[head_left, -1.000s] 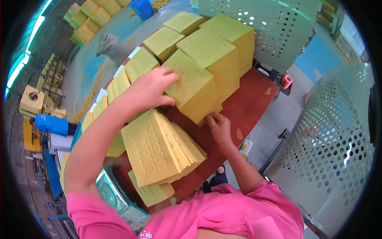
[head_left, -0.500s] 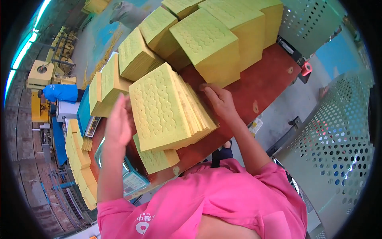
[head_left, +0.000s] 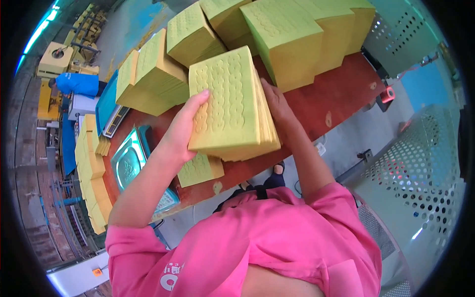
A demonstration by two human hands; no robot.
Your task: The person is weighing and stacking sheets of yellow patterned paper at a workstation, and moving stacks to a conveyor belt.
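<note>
A thick stack of yellow embossed paper (head_left: 225, 104) sits tilted between my two hands, its top sheet marked with rows of linked rings. My left hand (head_left: 184, 129) grips its left side, thumb over the top sheet and the other fingers hidden. Against the right side lies my right hand (head_left: 278, 105), its fingertips hidden behind the stack. The sheets on that side are slightly fanned. Under the near left corner, a smaller pile of the same paper (head_left: 200, 170) lies on the red table (head_left: 341, 84).
Tall yellow paper stacks (head_left: 297, 54) line the table's far side. A teal-trimmed scale (head_left: 129, 158) stands at left, near a blue-topped scale (head_left: 106, 101). A perforated metal panel (head_left: 410, 168) is at right. Someone in blue (head_left: 79, 84) is farther off at left.
My left hand has come in from beside the stack and closed on its left edge. My right hand has moved in against the right side. The view has shifted.
</note>
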